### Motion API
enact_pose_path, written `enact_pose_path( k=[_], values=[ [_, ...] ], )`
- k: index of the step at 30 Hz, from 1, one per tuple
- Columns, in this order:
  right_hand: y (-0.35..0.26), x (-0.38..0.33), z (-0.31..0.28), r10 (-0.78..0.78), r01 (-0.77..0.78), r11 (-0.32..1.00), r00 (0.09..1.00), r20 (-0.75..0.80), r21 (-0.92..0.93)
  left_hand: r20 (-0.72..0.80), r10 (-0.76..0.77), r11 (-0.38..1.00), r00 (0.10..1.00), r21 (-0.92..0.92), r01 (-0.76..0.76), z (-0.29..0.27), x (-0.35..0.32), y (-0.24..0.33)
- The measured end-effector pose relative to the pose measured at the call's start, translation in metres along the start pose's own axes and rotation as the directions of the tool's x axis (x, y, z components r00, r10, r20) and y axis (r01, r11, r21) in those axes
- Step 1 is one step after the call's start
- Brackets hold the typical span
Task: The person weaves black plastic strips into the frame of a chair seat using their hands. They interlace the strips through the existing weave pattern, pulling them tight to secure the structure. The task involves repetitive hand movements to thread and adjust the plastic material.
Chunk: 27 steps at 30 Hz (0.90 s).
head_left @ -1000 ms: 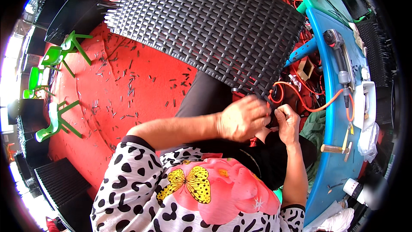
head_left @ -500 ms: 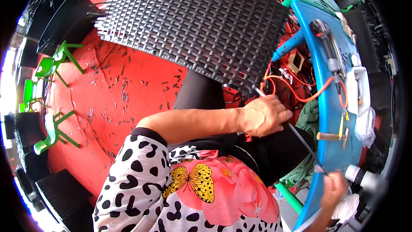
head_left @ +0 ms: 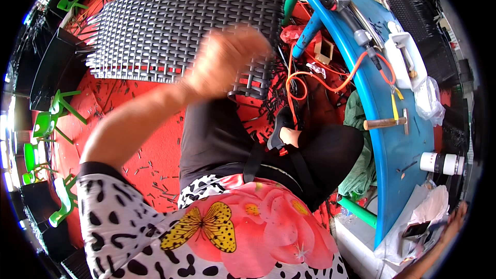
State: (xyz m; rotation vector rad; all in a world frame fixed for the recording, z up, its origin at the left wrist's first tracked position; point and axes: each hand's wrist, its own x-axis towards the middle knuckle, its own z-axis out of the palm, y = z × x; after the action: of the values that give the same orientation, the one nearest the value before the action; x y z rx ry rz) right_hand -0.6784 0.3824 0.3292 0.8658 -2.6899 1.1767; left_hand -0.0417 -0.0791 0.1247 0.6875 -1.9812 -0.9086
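A black woven rattan-like panel [head_left: 155, 26] lies in front of me, loose strand ends sticking out along its left edge. My left hand [head_left: 227, 59] is over the panel's near right part, smeared by motion. Whether its fingers hold a strand cannot be made out. My right hand [head_left: 455, 221] is stretched far out at the lower right rim, dim and partly cut off. Its fingers are too unclear to tell their state. Nearest to it are a crumpled white plastic bag [head_left: 433, 204] and a dark phone [head_left: 416, 230].
On the blue table [head_left: 380, 175] at the right lie a power tool [head_left: 354, 23], a hammer [head_left: 385, 123], a white tray [head_left: 405, 54] and a white cylinder [head_left: 442, 164]. An orange hose [head_left: 336, 89] loops down beside it. Black scraps litter the red floor [head_left: 150, 147]; green chairs [head_left: 64, 199] stand left.
My left hand has moved up and left over the panel, and my right hand farther out to the right. The light strand between them no longer shows. The view has shifted right.
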Motion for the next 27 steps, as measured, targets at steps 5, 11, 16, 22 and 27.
enact_pose_path(
  k=[5, 11, 16, 22, 27],
  values=[
    [-0.158, -0.117, 0.2, -0.315, 0.213, 0.937, 0.859, 0.404, 0.278, -0.52, -0.087, 0.856, 0.85, 0.397, 0.331, -0.146, 0.033, -0.022],
    [-0.259, -0.179, 0.415, -0.807, 0.344, 0.564, 0.421, 0.414, 0.751, -0.51, -0.073, 0.112, 0.857, 0.85, 0.515, -0.422, -0.133, -0.136],
    [-0.257, -0.216, 0.504, -0.845, 0.324, 0.528, 0.291, 0.448, 0.785, -0.232, -0.162, 0.206, 0.959, 0.943, 0.263, -0.214, -0.113, -0.069],
    [-0.216, -0.286, 0.573, -0.78, 0.252, 0.587, 0.43, 0.455, 0.769, 0.395, 0.217, 0.648, 0.893, 0.626, -0.434, -0.003, -0.047, -0.04],
    [-0.213, -0.304, 0.595, -0.772, 0.283, 0.51, 0.566, 0.288, 0.812, 0.302, 0.141, 0.749, 0.943, 0.59, -0.301, 0.05, -0.055, -0.054]
  ],
)
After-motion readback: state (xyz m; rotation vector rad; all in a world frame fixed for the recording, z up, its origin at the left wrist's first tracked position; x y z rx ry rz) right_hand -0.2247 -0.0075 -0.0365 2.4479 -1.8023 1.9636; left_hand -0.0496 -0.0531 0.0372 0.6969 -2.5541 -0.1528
